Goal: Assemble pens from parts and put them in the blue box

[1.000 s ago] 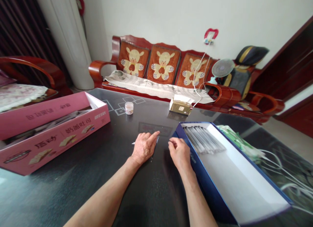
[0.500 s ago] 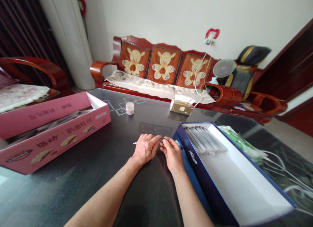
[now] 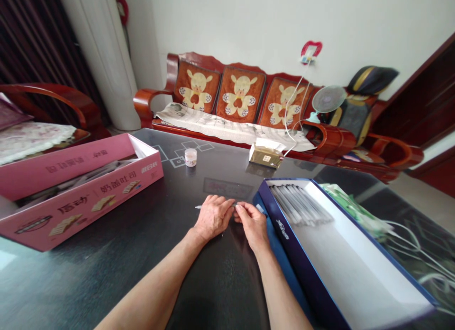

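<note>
My left hand (image 3: pixel 214 215) is closed around a slim pen (image 3: pixel 198 207), whose pale tip sticks out on the left. Most of the pen is hidden under my fingers. My right hand (image 3: pixel 251 220) pinches at the pen's other end, thumb and forefinger pressed together close to the left fingertips. Both hands are just above the dark table. Beside my right hand stands a blue open box (image 3: pixel 313 268) with a white inside. A row of slim clear pens (image 3: pixel 298 204) with dark ends lies at its far end.
A pink carton (image 3: pixel 88 192) holding wrapped items stands on the left of the glossy table (image 3: pixel 152 273). Farther back are a small round jar (image 3: pixel 191 157) and a tissue box (image 3: pixel 266 153). Right of the blue box lie a green-white packet (image 3: pixel 351 207) and white cables (image 3: pixel 408 240).
The view has shifted slightly. Both hands stay together at the pen, and a little more of its pale tip shows at the left.
</note>
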Available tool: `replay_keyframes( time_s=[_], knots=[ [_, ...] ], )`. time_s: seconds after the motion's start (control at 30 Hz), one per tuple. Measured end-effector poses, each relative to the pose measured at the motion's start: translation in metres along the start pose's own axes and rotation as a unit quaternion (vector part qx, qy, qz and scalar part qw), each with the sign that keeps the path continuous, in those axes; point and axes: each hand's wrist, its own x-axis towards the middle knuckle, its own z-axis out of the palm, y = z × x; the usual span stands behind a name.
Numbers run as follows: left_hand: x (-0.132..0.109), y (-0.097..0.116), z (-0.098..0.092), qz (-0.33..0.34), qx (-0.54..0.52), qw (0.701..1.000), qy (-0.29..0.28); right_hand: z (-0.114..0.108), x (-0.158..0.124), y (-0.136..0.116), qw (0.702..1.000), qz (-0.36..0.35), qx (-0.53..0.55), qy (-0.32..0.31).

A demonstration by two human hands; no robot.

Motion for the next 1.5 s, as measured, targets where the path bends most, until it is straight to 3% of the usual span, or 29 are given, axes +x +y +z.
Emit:
replay_keyframes(
  time_s=[0.27, 0.47, 0.67, 0.77, 1.0, 1.13, 1.2, 1.3, 1.4, 1.5],
  knots=[
    [0.000, 0.003, -0.002, 0.030, -0.008, 0.999, -0.016, -0.006, -0.002, -0.009, 0.975, -0.083, -0.208, -0.003],
    [0.000, 0.004, -0.004, 0.026, -0.009, 0.999, -0.018, -0.006, -0.006, -0.015, 0.957, -0.146, -0.248, -0.025],
    [0.001, 0.005, -0.006, 0.037, -0.005, 0.999, -0.025, -0.006, -0.004, -0.012, 0.949, -0.128, -0.289, 0.003],
    [0.000, 0.004, -0.005, 0.035, -0.009, 0.999, -0.025, -0.005, -0.004, -0.011, 0.947, -0.128, -0.294, 0.014],
    [0.001, 0.005, -0.007, 0.033, -0.013, 0.999, -0.018, -0.005, -0.005, -0.014, 0.961, -0.126, -0.245, -0.031],
    [0.001, 0.006, -0.009, 0.003, -0.042, 0.995, 0.090, -0.002, -0.003, -0.012, 0.984, -0.062, -0.162, 0.034],
    [0.000, 0.005, -0.008, -0.068, -0.076, 0.984, 0.148, 0.002, -0.001, -0.007, 0.994, -0.011, -0.078, 0.079],
    [0.000, 0.002, -0.004, -0.207, -0.172, 0.950, 0.161, 0.013, -0.001, -0.004, 0.991, 0.059, 0.042, 0.112],
    [0.002, -0.002, 0.001, -0.308, -0.316, 0.886, 0.140, 0.026, -0.007, -0.008, 0.985, 0.117, 0.111, 0.069],
    [0.005, -0.006, 0.004, -0.344, -0.454, 0.810, 0.136, 0.034, -0.015, -0.015, 0.976, 0.160, 0.146, -0.003]
  ],
)
